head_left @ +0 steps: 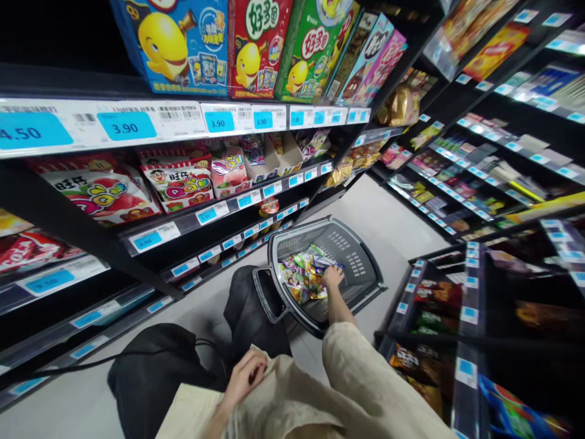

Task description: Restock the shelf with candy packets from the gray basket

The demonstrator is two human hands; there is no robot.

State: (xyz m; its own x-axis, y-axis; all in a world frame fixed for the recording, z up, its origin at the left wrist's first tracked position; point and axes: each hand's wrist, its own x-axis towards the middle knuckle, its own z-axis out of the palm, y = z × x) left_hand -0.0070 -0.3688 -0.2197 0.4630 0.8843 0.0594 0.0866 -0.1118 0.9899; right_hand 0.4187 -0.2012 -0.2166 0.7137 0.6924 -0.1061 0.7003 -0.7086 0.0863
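shopper's right hand (333, 275) reaches down into a grey shopping basket (370, 268) standing on the pale floor (388, 225) of a narrow shop aisle, the fingers closed over the top of a heap of bright snack packets (302, 275) piled against the basket's near-left wall. whether the fingers actually grip one packet or merely press on the pile cannot be told from this angle. the left hand (244, 378) rests close to the body, fingers curled loosely against the beige garment (297, 402) with nothing seen in them. dark shelves (73, 238) with blue price tags (125, 125) line the left side, carrying red-and-white sweet bags (178, 182) and, above, cartoon-printed boxes (176, 42); a second shelf unit (466, 317) stands to the right, just beside the basket. by the look of it, the step in hand is settling goods in the basket, the packets lying inside and well below the rim. any following move would call for an unhurried lift of the wrist clear of the handle (269, 296) at the near end, which sits just beside the forearm.
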